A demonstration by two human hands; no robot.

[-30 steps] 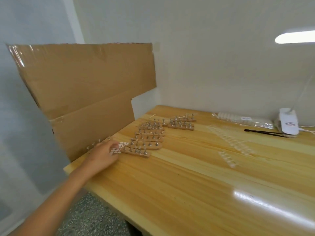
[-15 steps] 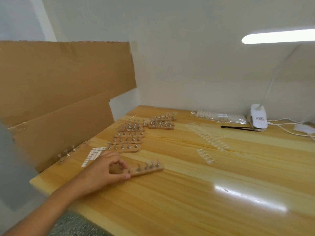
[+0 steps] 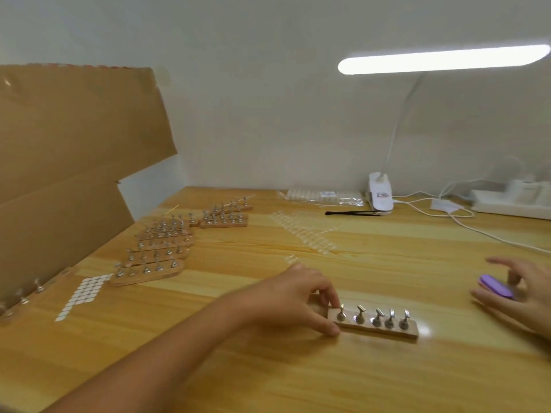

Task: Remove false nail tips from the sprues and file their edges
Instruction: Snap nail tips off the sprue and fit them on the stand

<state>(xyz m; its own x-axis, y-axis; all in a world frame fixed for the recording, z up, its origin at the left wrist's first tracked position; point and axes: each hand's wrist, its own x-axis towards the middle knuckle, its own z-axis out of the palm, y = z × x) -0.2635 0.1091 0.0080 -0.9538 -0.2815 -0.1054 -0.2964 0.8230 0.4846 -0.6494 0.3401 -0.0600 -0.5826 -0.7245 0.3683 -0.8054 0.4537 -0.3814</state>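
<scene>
My left hand [image 3: 293, 296] grips the left end of a wooden holder strip [image 3: 378, 324] that carries several metal nail stands and lies flat on the wooden table [image 3: 268, 368]. At the right edge my right hand [image 3: 520, 290] holds a purple nail file [image 3: 495, 286] between thumb and fingers, just above the table. Clear sprues of false nail tips [image 3: 304, 231] lie spread out at mid-table. A small clear piece [image 3: 291, 259] lies just beyond my left hand.
More wooden holder strips [image 3: 158, 251] with metal stands lie in rows at the left, beside a sheet of white sticker dots [image 3: 83, 293]. A cardboard screen [image 3: 68, 162] stands along the left edge. At the back are a bagged nail pack [image 3: 325, 195], black tweezers [image 3: 351, 213], a clamp lamp [image 3: 380, 195], cables and a power strip [image 3: 512, 201].
My left hand took one holder strip from the rows at the left and slid it rightward to the middle front. My right hand with the purple file has come into view.
</scene>
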